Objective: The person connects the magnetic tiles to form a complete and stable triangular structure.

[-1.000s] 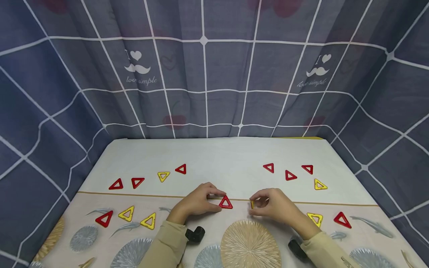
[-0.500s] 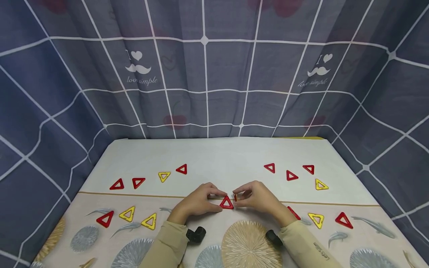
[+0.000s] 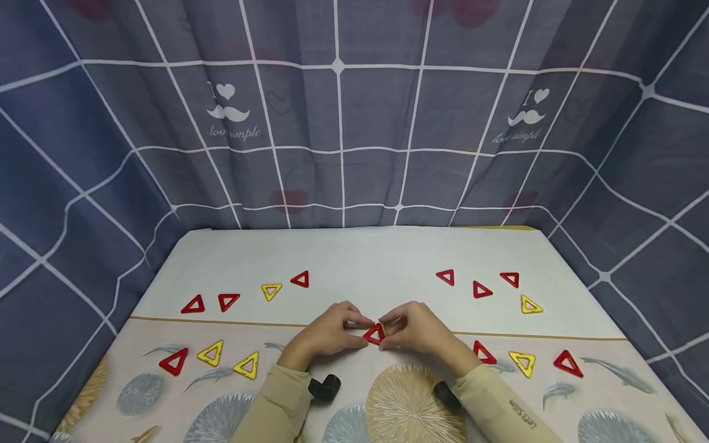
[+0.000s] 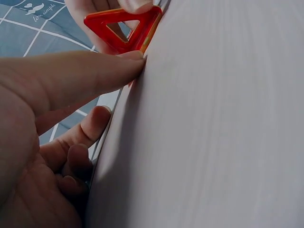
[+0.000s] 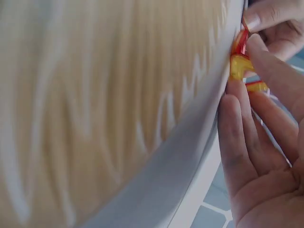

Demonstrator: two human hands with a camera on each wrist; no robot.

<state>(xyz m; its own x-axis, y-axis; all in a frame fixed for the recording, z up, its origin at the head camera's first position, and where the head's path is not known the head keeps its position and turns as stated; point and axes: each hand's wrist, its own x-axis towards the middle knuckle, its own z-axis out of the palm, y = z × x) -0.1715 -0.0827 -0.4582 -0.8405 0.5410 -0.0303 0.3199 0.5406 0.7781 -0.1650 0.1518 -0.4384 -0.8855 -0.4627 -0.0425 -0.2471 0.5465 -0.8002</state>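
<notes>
Looked like a makeshift home recording booth: checked blue curtain [image 3: 343,123] hung round three edges of a table [image 3: 354,252] covered with a fish-patterned cloth [image 3: 138,387].

Both forearms, in beige sleeves, enter from the near edge and converge at centre. The left hand [image 3: 327,332] lies low, knuckles up, index finger extended with its tip pressed down and the remaining fingers curled under the palm. The right hand [image 3: 418,329] meets it fingertip to fingertip, thumb and index finger closed in a pinch. Its other fingers appear loosely extended, though the right wrist view is too close to confirm.
</notes>
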